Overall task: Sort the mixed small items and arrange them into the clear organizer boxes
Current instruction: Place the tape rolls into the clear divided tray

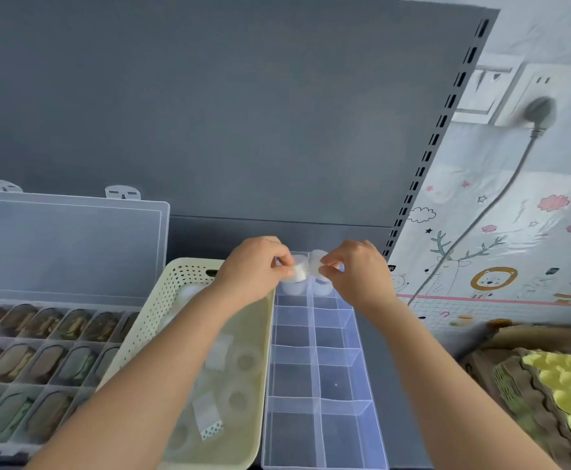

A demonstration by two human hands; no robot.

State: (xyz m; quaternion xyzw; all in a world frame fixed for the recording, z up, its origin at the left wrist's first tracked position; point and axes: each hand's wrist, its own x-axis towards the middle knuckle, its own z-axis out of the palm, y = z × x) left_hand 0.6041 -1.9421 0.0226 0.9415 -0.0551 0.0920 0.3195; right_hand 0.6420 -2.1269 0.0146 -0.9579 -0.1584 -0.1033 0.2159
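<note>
A clear divided organizer box [324, 374] lies in the middle, most of its compartments bare. Over its far end my left hand [253, 269] pinches a small white tape roll [299, 273] and my right hand [353, 269] pinches another white roll [316, 261]. More white rolls [292, 287] sit in the two farthest compartments just below. To the left, a cream perforated basket [175, 293] holds several translucent tape rolls [246, 361] and wrapped flat pieces [207, 415], partly hidden by my left forearm.
A bigger clear organizer [33, 364] with its lid up stands at far left, its cells filled with dark green and brown items. Egg cartons [555, 385] are stacked at right. A grey shelf back panel rises behind; a wall socket with plug [540, 111] is at upper right.
</note>
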